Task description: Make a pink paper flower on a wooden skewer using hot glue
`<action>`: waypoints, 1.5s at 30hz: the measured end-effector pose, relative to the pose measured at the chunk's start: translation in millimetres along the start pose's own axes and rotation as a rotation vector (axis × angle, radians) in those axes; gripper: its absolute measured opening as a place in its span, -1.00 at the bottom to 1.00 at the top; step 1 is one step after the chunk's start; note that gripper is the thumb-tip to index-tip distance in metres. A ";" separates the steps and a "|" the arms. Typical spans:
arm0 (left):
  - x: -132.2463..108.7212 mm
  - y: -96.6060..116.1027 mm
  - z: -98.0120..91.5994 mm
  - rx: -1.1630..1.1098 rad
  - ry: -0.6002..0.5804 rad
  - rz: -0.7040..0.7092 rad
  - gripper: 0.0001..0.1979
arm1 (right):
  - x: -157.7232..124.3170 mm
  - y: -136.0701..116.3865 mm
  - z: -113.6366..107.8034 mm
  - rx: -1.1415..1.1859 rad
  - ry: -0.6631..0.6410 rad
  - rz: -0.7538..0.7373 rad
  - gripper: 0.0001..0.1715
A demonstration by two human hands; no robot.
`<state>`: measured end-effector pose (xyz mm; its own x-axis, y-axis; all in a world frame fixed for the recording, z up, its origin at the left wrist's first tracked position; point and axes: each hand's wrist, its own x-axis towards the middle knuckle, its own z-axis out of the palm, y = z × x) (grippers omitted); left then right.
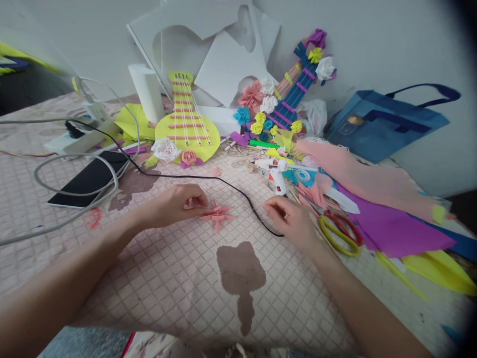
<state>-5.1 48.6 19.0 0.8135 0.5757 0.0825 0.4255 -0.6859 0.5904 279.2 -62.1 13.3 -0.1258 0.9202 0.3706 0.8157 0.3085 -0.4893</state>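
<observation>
A pink paper flower [217, 216] with narrow spread petals is just above or on the quilted table cover. My left hand [179, 205] pinches its left edge between thumb and fingers. To the right, my right hand [292, 223] is closed with thumb and forefinger together; whatever it may hold is too small to make out. The black cable [238, 191] runs across the table and passes by my right hand's fingertips. Beyond that hand lies a white glue gun [276, 175] on its side.
Yellow- and red-handled scissors [340, 242] lie right of my right hand, beside purple paper [402, 223]. Behind stand a yellow paper guitar [186, 127] and a blue one [294, 94] with paper flowers. A dark tablet [87, 180] and power strip [74, 139] are left.
</observation>
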 end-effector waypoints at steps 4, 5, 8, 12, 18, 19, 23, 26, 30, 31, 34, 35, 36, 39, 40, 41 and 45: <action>2.6 -1.6 2.7 0.016 -0.031 0.047 -0.78 | -1.4 -2.1 12.4 0.041 -0.094 -0.058 -0.89; 3.5 -1.6 3.4 0.005 -0.027 0.053 -0.80 | -1.8 -2.0 14.5 0.051 -0.105 -0.062 -0.89; 6.6 -1.4 6.5 -0.017 0.002 0.082 -0.83 | -2.1 -3.0 19.0 0.076 -0.122 -0.075 -0.88; 11.7 -3.6 15.1 0.009 0.070 0.087 -0.82 | -2.6 -7.3 25.5 0.107 -0.156 -0.103 -0.89; 11.7 -9.3 17.4 0.014 0.167 0.008 -0.83 | -3.7 -12.2 33.4 0.164 -0.169 -0.120 -0.89; 10.8 -9.2 15.1 0.012 0.173 -0.010 -0.83 | -3.4 -12.9 34.0 0.169 -0.158 -0.115 -0.89; 7.0 -6.4 6.6 -0.019 0.107 -0.053 -0.83 | -0.8 -15.6 38.1 0.167 -0.143 -0.088 -0.86; 5.7 -5.6 6.8 -0.053 0.055 -0.054 -0.80 | 1.3 -16.9 42.9 0.161 -0.158 -0.076 -0.84; 6.1 -5.8 10.0 -0.083 0.062 -0.076 -0.81 | 3.4 -19.0 43.4 0.195 -0.156 -0.053 -0.84; 6.3 -5.2 10.1 -0.071 0.107 -0.083 -0.82 | 3.8 -19.7 42.0 0.212 -0.148 -0.033 -0.85; 6.7 0.2 10.2 -0.005 0.318 -0.076 -0.85 | 4.6 -21.7 36.7 0.279 -0.114 0.048 -0.88; 6.9 2.9 11.3 0.008 0.377 -0.050 -0.86 | 4.7 -22.3 35.1 0.305 -0.110 0.072 -0.88; 7.1 6.0 13.4 0.013 0.418 -0.013 -0.87 | 4.7 -22.7 33.9 0.329 -0.110 0.092 -0.88; 9.0 16.6 24.3 0.003 0.424 0.150 -0.84 | 4.5 -24.0 32.1 0.384 -0.118 0.131 -0.86; 10.0 20.3 28.7 0.021 0.424 0.188 -0.81 | 4.4 -24.7 31.9 0.394 -0.120 0.140 -0.86; 11.3 24.0 32.9 0.063 0.413 0.214 -0.77 | 4.3 -25.7 31.7 0.402 -0.119 0.147 -0.86; 16.1 36.9 43.5 0.258 0.364 0.200 -0.80 | 3.8 -33.1 30.6 0.423 -0.122 0.144 -0.86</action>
<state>41.0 13.2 7.2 0.7172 0.5084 0.4767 0.3969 -0.8602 0.3203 234.5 -61.4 6.7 -0.1149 0.9746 0.1920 0.5305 0.2236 -0.8177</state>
